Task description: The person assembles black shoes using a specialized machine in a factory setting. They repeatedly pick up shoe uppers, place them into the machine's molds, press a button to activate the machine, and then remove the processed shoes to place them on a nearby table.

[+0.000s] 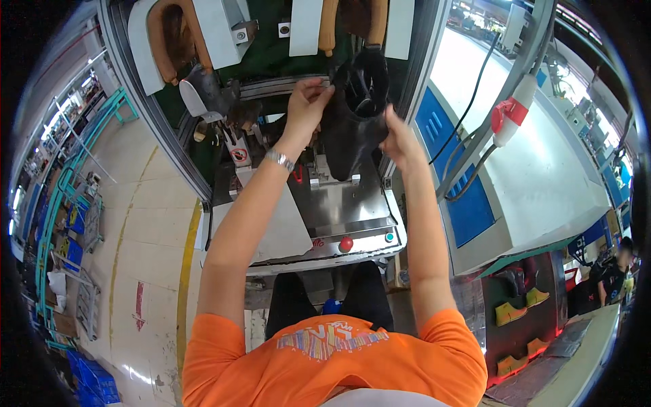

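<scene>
A black boot [351, 136] is upright over the front of the machine, its open shaft toward the back and its toe toward me. My left hand [306, 112], with a metal watch on the wrist, pinches the boot's left side between bent fingers and thumb. On the opposite side my right hand [401, 139], slightly blurred, grips the boot's edge; some of its fingertips are hidden. Beneath the toe lies the machine's shiny metal plate [339, 203]. Another dark shoe part [207, 88] sits on the left station, under a brown U-shaped pad [159, 41].
A red button [346, 244] and a green button [390, 237] are on the machine's front edge. A white and blue cabinet [529, 183] stands close on the right, with a red and white plug [508, 112] beside it. Yellow shoe pieces [510, 313] lie on a dark rack at lower right.
</scene>
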### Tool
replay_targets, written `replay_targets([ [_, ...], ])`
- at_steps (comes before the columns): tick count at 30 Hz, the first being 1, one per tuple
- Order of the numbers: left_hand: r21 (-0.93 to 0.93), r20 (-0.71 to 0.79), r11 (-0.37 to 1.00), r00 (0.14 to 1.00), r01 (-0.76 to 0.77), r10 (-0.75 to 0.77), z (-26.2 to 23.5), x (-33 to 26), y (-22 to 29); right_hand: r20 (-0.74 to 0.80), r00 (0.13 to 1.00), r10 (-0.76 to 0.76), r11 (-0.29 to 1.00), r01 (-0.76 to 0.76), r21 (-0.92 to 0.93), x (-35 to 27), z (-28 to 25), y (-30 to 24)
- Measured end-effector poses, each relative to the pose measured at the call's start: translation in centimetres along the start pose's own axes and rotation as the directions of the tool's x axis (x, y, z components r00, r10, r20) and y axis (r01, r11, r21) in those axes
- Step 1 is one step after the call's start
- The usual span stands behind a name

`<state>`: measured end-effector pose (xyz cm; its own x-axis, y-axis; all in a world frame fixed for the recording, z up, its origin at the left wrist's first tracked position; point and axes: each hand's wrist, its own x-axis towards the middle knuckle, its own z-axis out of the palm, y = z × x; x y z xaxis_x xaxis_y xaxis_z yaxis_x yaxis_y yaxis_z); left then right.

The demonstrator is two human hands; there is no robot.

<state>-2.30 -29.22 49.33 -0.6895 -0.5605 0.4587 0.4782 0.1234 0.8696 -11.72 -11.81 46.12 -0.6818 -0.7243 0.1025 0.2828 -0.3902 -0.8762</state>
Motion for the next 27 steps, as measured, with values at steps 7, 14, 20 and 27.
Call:
replay_targets([
  [7, 0.571, 0.325, 0.343, 0.589, -0.746, 0.740, 1.4, -8.2, 6.3, 0.288, 0.957, 0.032, 0.808, -0.195, 0.556, -3.3, -1.0, 10.2],
  [14, 0.754, 0.514, 0.306, 0.813, -0.581, 0.275, 3.0, -12.6, 8.5, 0.256, 0.966, -0.029, 0.824, -0.122, 0.554, -1.9, -0.9, 11.9],
  [20, 0.785, 0.477, 0.351, 0.859, -0.511, 0.186, 3.7, -13.9, 5.9, 0.098, 0.985, -0.140, 0.935, 0.099, 0.339, 0.6, -2.1, 14.0],
  [27, 0.815, 0.465, 0.326, 0.876, -0.480, 0.127, 3.4, -14.0, 3.1, 0.001, 0.997, 0.077, 0.842, -0.066, 0.535, 1.6, -1.7, 12.9],
])
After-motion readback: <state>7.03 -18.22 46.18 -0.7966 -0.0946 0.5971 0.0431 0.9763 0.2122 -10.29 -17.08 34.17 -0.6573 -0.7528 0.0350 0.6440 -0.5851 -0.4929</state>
